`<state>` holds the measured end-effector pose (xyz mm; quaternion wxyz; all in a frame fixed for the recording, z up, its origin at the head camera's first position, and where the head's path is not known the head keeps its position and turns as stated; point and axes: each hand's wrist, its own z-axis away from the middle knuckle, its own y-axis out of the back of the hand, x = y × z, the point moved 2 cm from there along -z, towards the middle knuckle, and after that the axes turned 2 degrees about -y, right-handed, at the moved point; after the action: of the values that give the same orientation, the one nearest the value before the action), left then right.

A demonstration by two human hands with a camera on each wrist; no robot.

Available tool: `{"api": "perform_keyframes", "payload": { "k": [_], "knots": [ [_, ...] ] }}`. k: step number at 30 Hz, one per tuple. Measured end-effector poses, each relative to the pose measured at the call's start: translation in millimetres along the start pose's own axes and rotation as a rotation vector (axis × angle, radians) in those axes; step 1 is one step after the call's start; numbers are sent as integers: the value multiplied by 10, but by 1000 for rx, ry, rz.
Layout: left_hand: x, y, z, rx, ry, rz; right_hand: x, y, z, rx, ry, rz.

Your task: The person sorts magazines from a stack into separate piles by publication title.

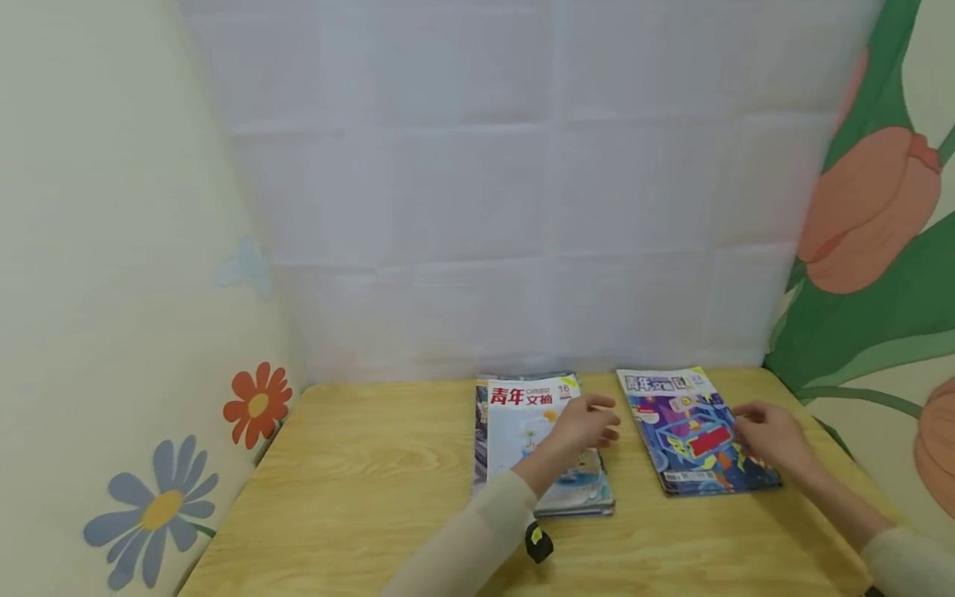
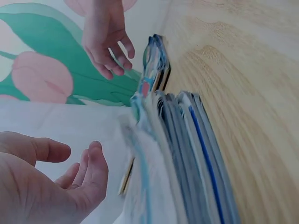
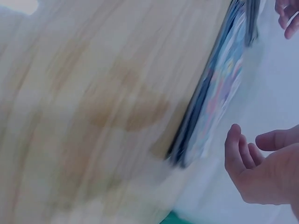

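Observation:
Two piles of magazines lie on a wooden table. On the left pile, the top magazine (image 1: 522, 431) has a pale cover with red characters; in the left wrist view several stacked magazines (image 2: 187, 154) show their edges. The right pile's top magazine (image 1: 686, 435) has a blue and purple cover with a red patch. My left hand (image 1: 585, 424) hovers over the right side of the left pile, fingers loosely bent, holding nothing. Beside the right edge of the other pile is my right hand (image 1: 772, 435); in the right wrist view the same hand (image 3: 266, 168) is apart from the magazines, fingers loosely bent around nothing.
The wooden table (image 1: 373, 464) meets a white sheet (image 1: 477, 207) hung at the back. Painted walls (image 1: 112, 249) stand at both sides. A small black object (image 1: 538, 543) with a yellow mark shows below my left forearm.

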<state>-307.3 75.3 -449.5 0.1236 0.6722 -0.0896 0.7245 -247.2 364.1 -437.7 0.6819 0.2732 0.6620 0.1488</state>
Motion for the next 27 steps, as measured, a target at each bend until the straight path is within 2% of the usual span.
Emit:
{"api": "perform_keyframes", "payload": {
  "k": [7,14,21,27],
  "knots": [
    [96,311,226,9,-49,-80,-237,-261,59,-84,26,-23],
    [66,632,368,29,-110,-200,-443,-569,100,-197,74,-84],
    [34,957,452,103,-104,-227,-664,-928,78,-246,103,-154],
    [29,1164,526,191,-90,-319,-760,-1184,37,-260,101,-173]
  ]
}}
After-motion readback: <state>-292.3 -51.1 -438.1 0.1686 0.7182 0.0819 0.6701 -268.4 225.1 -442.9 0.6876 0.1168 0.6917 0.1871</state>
